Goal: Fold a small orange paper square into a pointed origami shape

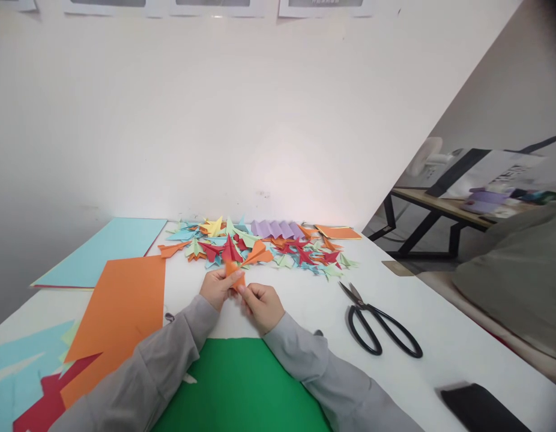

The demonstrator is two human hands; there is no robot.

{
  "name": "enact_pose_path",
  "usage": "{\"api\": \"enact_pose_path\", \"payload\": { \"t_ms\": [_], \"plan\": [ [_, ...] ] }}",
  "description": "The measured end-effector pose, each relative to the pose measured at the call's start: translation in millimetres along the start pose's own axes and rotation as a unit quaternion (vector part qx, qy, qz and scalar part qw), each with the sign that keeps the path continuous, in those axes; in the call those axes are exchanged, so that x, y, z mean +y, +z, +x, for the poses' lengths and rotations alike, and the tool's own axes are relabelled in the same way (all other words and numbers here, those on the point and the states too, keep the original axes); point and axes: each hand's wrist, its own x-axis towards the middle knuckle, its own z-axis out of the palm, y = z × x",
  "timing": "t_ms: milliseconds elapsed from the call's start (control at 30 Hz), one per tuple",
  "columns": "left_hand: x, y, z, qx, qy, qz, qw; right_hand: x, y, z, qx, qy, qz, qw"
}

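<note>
"On your left, what's around?"
"Smooth blue sheet [107, 252], then an orange sheet [125, 294] partly hidden by my grey sleeve [145, 372]."
"Your hands?"
"My left hand [217, 289] and right hand [263, 306] pinch a folded orange paper [235, 276] over the white table [314, 306]; pointed, creased paper shapes [260, 253] crowd just beyond."
"Further right?"
"Metal scissors [361, 305] with black loops, blades parted, well apart from my hands."

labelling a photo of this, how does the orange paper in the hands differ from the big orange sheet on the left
The held piece is much smaller than the orange sheet. The piece is pinched between the left hand and right hand, while the sheet lies on the table, untouched by the fingers. The piece looks folded; the sheet looks flat. Both are orange paper.
</note>
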Motion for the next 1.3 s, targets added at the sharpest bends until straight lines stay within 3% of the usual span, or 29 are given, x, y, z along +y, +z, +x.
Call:
{"api": "enact_pose_path", "payload": {
  "t_ms": [167,300,533,700,933,1133,1300],
  "plan": [
    [2,-2.6,1,-0.019,-0.007,-0.053,0.998,4,-1,2,0.03,0.024,0.056,0.998],
    [-4,-5.8,4,0.012,0.03,-0.052,0.998,7,0,4,0.011,0.046,0.112,0.993],
    [-7,-5.0,5,-0.017,0.021,-0.029,0.999,8,1,6,0.019,0.078,0.167,0.983],
    [-3,-3.0,1,-0.072,0.028,-0.025,0.997,12,1,7,0.02,0.074,0.186,0.98],
    [1,-0.5,0,-0.055,0.008,-0.043,0.998,9,0,5,0.01,0.046,0.164,0.985],
    [-7,-6.8,6,0.001,0.059,0.019,0.998,6,-2,6,0.033,0.052,0.157,0.986],
    [-13,-11.5,8,-0.015,0.072,0.121,0.99,8,-5,7,0.073,0.05,0.156,0.984]
  ]
}}
